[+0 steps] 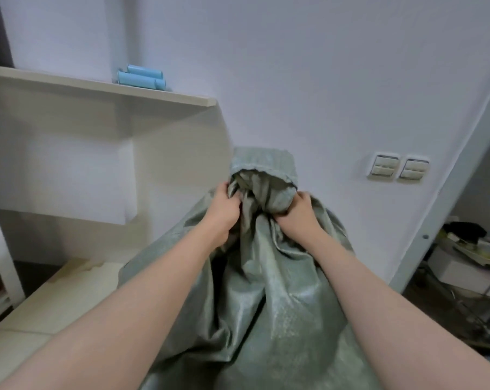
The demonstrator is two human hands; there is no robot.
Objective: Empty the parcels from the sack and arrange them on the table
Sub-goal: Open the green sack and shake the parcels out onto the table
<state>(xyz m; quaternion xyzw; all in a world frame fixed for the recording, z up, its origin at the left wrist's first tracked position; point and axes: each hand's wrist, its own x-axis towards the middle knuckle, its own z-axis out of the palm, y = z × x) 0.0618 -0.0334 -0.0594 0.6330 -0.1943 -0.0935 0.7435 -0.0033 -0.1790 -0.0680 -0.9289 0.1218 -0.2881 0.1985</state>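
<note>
Stage: opening, by my judgement. The green woven sack is bunched shut at the neck and no parcel is in sight, so the emptying and arranging are all left to do.
Contents: hidden. The body bulges and looks full, but the cloth shows nothing of what is inside.
Shelf: far left, on the wall; it carries two pale blue cylinders lying side by side.
Pale surface: near left, just beside the sack — probably the table, with nothing from the sack laid on it.
Left hand: fingers curled into the gathered cloth on the left side of the neck.
Sack mouth: centre, folded over above both hands, its hem crumpled.
Right hand: clamped on the right side of the neck, close to the other hand.
Wall switches: right of the sack, a pair.
Trolley: far right, through the doorway — its load is too cluttered to tell.
</note>
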